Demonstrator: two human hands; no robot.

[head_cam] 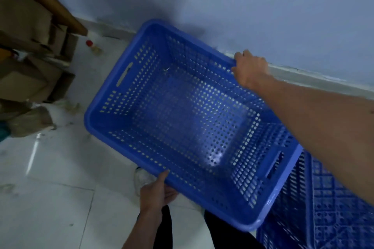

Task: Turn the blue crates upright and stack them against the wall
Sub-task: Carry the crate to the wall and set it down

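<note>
Blue crate [182,119], open side up; left hand [155,190] curls fingers [171,195] under near rim; right hand [251,70] grips far rim.

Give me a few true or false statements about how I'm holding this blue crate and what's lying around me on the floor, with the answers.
1. The left hand and the right hand both grip the blue crate by its rim. True.
2. The right hand is hooked through a handle slot in a short end. False: it grips the long rim on the wall side, and both slots are free.
3. The blue crate's open side faces the camera. True.
4. The second crate at lower right shows its ribbed underside. True.
5. The cardboard boxes are piled on the right. False: they sit on the left.
</note>
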